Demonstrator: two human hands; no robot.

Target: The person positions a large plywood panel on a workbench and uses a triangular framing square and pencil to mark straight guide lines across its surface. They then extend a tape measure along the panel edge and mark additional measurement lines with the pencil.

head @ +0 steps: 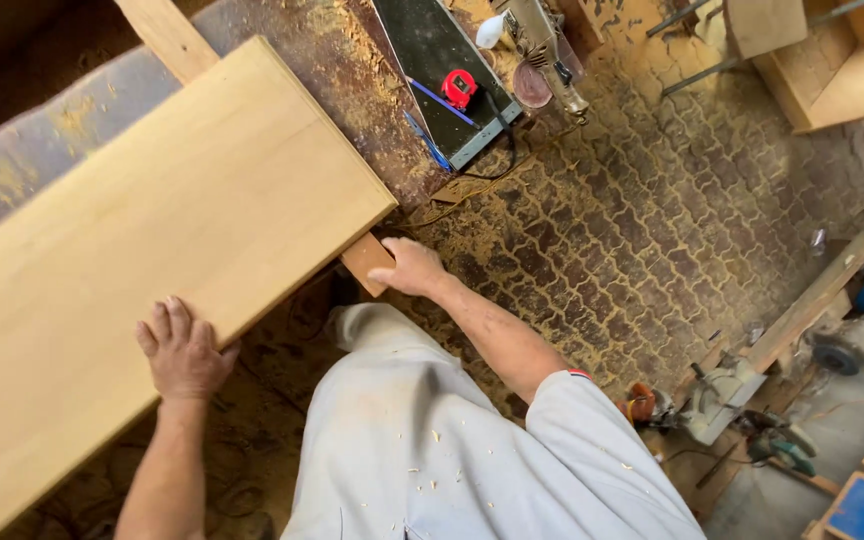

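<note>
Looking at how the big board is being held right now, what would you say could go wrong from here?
1. The wide pale board is steadied only by the left hand flat on its near edge; it might slide or tip.
2. The right hand rests at the end of the narrow strip under the board's corner, where fingers could get pinched.
3. Sawdust covers the paved floor, so footing may slip.

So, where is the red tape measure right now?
In the head view, the tape measure lies top centre on a dark panel, beside a blue pencil, beyond the big board's far corner.
</note>
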